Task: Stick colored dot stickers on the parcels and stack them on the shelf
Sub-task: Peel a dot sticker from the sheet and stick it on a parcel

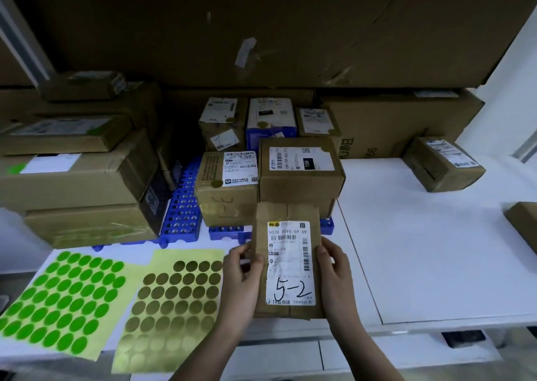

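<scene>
A flat brown parcel with a white label marked "5-2" is held above the front of the white table. My left hand grips its left edge and my right hand grips its right edge. No dot sticker shows on its label. To the left lie a sheet of green dot stickers and a sheet of gold dot stickers. Behind the held parcel, several labelled boxes stand stacked on blue plastic racks; some carry gold dots.
Larger cartons are piled at the left. A big carton stands at the back right. One small parcel sits on the table's right side and another box corner shows at the right edge.
</scene>
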{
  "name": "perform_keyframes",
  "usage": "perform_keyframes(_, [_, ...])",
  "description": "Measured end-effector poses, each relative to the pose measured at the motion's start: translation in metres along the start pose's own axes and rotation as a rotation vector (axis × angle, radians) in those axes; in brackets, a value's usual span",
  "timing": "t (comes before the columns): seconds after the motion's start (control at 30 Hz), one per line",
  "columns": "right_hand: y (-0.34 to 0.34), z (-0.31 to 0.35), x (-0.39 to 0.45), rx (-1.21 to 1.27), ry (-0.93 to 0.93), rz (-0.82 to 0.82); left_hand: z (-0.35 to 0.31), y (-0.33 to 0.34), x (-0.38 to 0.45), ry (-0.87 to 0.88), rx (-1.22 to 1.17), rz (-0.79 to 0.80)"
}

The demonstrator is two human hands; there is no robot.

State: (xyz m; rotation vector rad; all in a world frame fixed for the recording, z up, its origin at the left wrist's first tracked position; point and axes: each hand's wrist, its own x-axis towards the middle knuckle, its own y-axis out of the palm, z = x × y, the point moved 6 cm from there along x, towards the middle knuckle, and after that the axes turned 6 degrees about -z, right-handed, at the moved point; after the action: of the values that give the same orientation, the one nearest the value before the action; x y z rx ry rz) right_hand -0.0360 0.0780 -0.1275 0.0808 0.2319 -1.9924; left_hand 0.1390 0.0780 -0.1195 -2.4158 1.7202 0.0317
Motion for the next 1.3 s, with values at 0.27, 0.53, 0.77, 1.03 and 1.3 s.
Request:
perform_keyframes(0.27, [0.019, -0.042, 0.001, -0.258, 0.044, 0.094, 0.055, 0.004, 0.012, -0.064, 0.273, 0.148])
perform_keyframes(0.53, [0.017, -0.052, 0.009, -0.413, 0.071, 0.091, 0.043, 0.007, 0.006, -0.096, 0.25, 0.169])
perform_keyframes(0.77, [0.019, -0.054, 0.017, -0.502, 0.066, 0.098, 0.046, 0.01, 0.009, -0.079, 0.255, 0.219])
perform_keyframes(1.03, [0.018, -0.06, 0.022, -0.589, 0.061, 0.109, 0.053, 0.011, 0.011, -0.12, 0.295, 0.333])
perform_keyframes(1.3, [0.018, 0.019, 0.005, -0.567, -0.454, -0.199, 0.038, -0.036, 0.032, -0.056, 0.222, 0.155])
